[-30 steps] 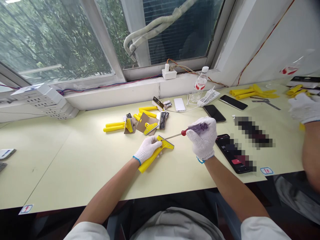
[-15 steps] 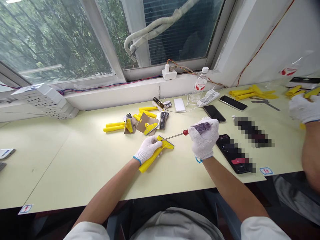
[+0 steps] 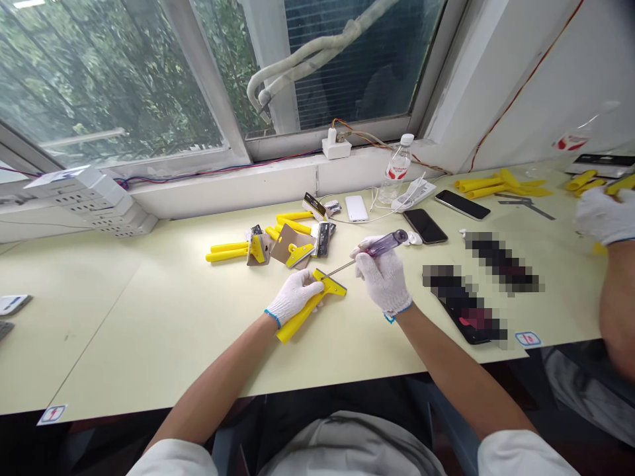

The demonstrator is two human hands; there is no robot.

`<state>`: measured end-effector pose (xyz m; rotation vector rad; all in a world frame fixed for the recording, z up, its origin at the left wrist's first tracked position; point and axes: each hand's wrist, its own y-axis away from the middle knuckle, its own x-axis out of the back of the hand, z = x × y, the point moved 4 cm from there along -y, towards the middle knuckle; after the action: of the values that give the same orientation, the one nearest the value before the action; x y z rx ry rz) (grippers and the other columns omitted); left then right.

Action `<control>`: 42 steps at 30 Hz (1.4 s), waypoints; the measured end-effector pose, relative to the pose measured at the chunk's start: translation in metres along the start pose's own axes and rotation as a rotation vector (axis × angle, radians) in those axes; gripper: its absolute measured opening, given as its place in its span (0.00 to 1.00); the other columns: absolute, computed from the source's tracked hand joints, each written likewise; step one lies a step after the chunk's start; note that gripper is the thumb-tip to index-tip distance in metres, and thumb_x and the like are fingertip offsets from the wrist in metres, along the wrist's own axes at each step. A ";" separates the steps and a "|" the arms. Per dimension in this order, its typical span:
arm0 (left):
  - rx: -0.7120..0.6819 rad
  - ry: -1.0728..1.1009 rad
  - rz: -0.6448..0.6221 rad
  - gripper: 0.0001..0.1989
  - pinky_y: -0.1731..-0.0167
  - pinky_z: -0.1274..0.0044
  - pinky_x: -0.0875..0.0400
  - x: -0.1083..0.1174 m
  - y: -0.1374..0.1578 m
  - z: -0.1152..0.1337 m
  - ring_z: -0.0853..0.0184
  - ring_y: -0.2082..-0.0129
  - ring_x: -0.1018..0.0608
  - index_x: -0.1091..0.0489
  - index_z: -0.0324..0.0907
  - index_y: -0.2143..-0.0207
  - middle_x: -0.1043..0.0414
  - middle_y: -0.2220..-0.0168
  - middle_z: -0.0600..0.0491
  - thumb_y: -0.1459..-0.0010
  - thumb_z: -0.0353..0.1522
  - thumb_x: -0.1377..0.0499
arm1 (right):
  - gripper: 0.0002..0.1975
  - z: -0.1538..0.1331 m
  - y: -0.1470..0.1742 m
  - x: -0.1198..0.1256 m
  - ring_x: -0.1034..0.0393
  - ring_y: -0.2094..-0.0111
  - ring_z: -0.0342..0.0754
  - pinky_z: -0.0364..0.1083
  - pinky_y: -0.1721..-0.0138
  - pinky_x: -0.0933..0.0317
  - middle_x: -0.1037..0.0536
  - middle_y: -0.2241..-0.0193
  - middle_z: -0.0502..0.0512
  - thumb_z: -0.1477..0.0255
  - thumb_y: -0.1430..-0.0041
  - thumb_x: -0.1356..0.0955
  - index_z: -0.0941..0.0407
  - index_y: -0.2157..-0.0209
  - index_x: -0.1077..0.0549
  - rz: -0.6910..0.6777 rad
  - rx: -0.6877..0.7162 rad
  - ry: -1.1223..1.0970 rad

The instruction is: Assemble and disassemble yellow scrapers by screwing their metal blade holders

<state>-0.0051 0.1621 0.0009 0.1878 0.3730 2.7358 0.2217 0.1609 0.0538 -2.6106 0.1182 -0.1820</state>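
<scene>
A yellow scraper (image 3: pixel 303 318) with a wide head lies slanted under my left hand (image 3: pixel 294 295), which wears a white knit glove and grips it just below the head. My right hand (image 3: pixel 385 281), gloved alike, is closed on a screwdriver (image 3: pixel 384 244) with a clear purple handle. Its thin shaft slopes down to the left, and the tip meets the scraper head by my left thumb. Whether a screw sits under the tip is too small to tell. Beyond my hands lie more yellow scraper parts (image 3: pixel 300 254), brown cards and small black packs (image 3: pixel 322 238).
Phones (image 3: pixel 425 225) lie on the right, near a water bottle (image 3: pixel 397 168), a power strip (image 3: pixel 414 195) and a white power bank (image 3: pixel 356 208). White boxes (image 3: pixel 94 198) are stacked at the left by the window. A co-worker's gloved hand (image 3: pixel 606 215) is at far right.
My right hand has slid left and down along the screwdriver, from the handle toward the shaft, and the handle is tipped up more steeply. My left hand and the scraper stay nearly still.
</scene>
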 end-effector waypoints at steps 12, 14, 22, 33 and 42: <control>-0.012 -0.070 -0.020 0.14 0.77 0.77 0.23 0.001 0.005 0.007 0.66 0.76 0.18 0.26 0.40 0.54 0.18 0.66 0.49 0.37 0.38 0.32 | 0.24 0.009 -0.011 0.002 0.29 0.74 0.41 0.42 0.71 0.32 0.22 0.69 0.54 0.53 0.22 0.40 0.59 0.58 0.27 -0.069 -0.203 0.206; -0.018 -0.088 -0.018 0.13 0.76 0.76 0.22 0.000 0.006 0.009 0.66 0.76 0.18 0.26 0.40 0.55 0.18 0.66 0.49 0.37 0.38 0.32 | 0.22 0.016 -0.016 0.007 0.27 0.70 0.41 0.43 0.66 0.28 0.21 0.64 0.55 0.55 0.22 0.38 0.60 0.53 0.25 -0.105 -0.252 0.333; -0.017 -0.085 -0.015 0.12 0.75 0.77 0.22 0.000 0.008 0.010 0.66 0.75 0.18 0.26 0.39 0.55 0.19 0.67 0.50 0.38 0.36 0.33 | 0.19 0.036 -0.023 0.014 0.23 0.49 0.49 0.51 0.47 0.24 0.22 0.47 0.61 0.61 0.27 0.29 0.59 0.43 0.24 -0.273 -0.366 0.613; -0.033 -0.088 -0.019 0.13 0.75 0.76 0.22 0.000 0.006 0.004 0.64 0.71 0.18 0.25 0.40 0.54 0.20 0.64 0.50 0.38 0.36 0.34 | 0.21 0.050 -0.018 0.010 0.24 0.46 0.51 0.54 0.44 0.25 0.23 0.44 0.62 0.61 0.27 0.29 0.59 0.41 0.25 -0.366 -0.449 0.884; -0.058 -0.069 -0.002 0.22 0.77 0.76 0.22 0.001 0.003 0.001 0.64 0.75 0.18 0.29 0.41 0.44 0.20 0.67 0.52 0.39 0.36 0.33 | 0.18 0.053 -0.019 -0.005 0.26 0.48 0.50 0.52 0.44 0.29 0.23 0.47 0.61 0.62 0.28 0.30 0.58 0.44 0.24 -0.211 -0.317 0.953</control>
<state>-0.0074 0.1598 0.0027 0.2659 0.2744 2.7263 0.2254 0.2039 0.0169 -2.5904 0.2088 -1.5722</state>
